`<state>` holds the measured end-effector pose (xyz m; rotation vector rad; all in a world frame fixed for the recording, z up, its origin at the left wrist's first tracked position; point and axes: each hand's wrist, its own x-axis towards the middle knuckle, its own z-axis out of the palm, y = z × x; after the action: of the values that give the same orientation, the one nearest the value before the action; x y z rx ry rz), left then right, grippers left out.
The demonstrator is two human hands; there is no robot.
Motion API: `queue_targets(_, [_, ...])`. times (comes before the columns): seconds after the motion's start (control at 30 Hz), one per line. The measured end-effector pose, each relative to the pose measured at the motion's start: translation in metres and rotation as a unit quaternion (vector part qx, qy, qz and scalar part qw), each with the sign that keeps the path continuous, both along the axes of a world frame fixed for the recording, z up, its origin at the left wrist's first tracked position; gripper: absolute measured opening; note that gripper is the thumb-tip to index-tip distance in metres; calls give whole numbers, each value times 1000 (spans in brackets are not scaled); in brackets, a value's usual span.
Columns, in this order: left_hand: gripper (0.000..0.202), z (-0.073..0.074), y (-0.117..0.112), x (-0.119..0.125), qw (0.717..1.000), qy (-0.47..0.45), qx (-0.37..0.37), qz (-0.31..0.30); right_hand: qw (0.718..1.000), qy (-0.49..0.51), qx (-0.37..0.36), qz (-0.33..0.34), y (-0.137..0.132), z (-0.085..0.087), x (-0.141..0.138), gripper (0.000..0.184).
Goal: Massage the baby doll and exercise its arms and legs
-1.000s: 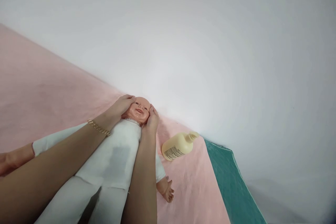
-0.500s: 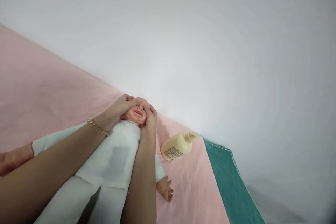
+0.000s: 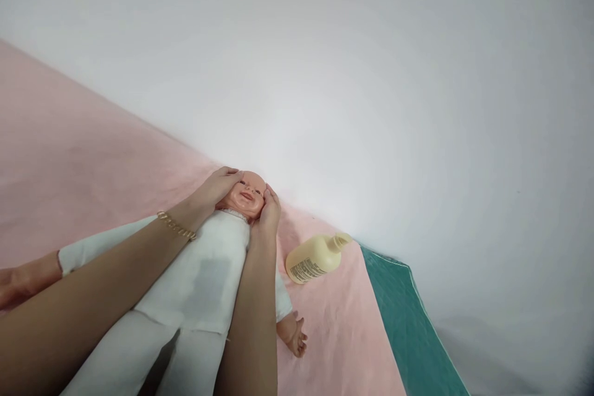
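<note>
A baby doll [image 3: 218, 247] in a white cloth body lies on its back, its smiling face up. My left hand [image 3: 223, 185] is curved round one side of the doll's head, the thumb by the temple. Against the other side, my right hand [image 3: 270, 209] cups the cheek and temple. Both hands hold the head between them, and the fingertips behind it are partly hidden. The doll's eyes and mouth show between my thumbs. My forearms lie over its body, a gold bracelet [image 3: 176, 227] on the left wrist.
A pale yellow pump bottle [image 3: 312, 258] stands right of the doll on the pink sheet [image 3: 348, 322]. Beyond the sheet's right edge shows a green surface [image 3: 408, 309]. A white wall [image 3: 371, 105] rises behind the doll's head.
My thumbs have slid outward from over the doll's eyes to the sides of its head, so the eyes now show. The doll's body and the bottle stay where they were.
</note>
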<state>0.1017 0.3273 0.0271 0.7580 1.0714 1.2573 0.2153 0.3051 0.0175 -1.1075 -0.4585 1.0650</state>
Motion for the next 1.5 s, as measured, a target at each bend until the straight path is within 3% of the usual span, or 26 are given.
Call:
queue_targets(0.23, [22,-3,0,0,1000,-1,18,2,1000,1,5,-6,1,-1,1,27])
queue_targets(0.37, [39,5,-9,-3,1000,15,19,-15,1000,-9,27,10,-4,1,-3,34])
queue_targets(0.57, [44,18,-22,-10,998,51,10,-36,999,-23,9,40,-13,9,-5,51])
queue_targets(0.77, [45,12,-17,-9,998,56,1,-32,998,-38,-22,33,-14,12,-5,49])
queue_targets(1.1, [35,7,-8,-5,1000,11,0,-18,1000,-20,-9,4,-7,7,-4,26])
queue_targets(1.5, [14,-4,1,2,1000,-29,0,10,1000,25,-15,10,-2,5,1,33])
